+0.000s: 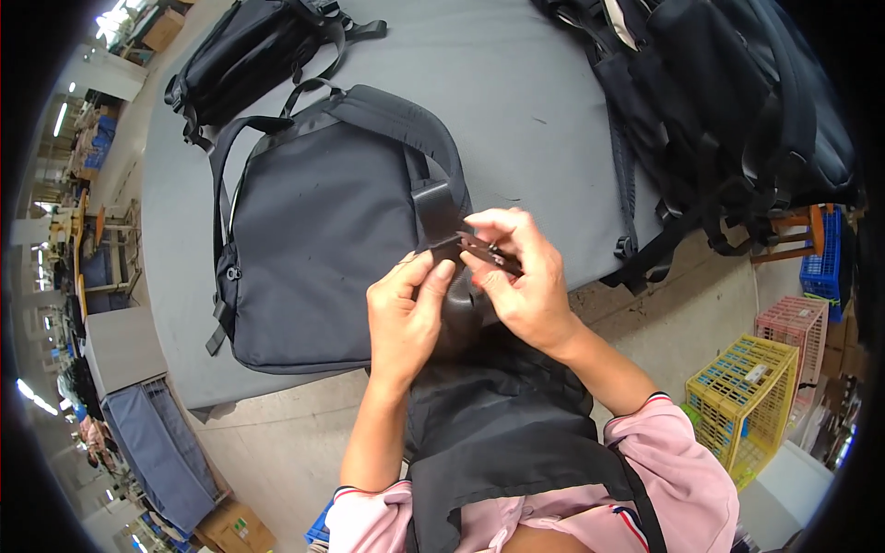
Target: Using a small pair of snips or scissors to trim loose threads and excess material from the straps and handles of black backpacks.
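A black backpack lies on the grey table, its padded shoulder strap curving along its right side. My left hand is closed, with thumb and fingers pinching the shiny black webbing at the backpack's right edge. In my right hand is a pair of dark thread snips, gripped between thumb and fingers. The snips' tips point left and sit at the webbing, just above my left fingertips. Whether the blades touch a thread is too small to tell.
Another black bag lies at the far left of the grey table. Several black backpacks are piled at the right. Beyond the table's right edge stand a yellow crate, a pink crate and a blue crate on the floor.
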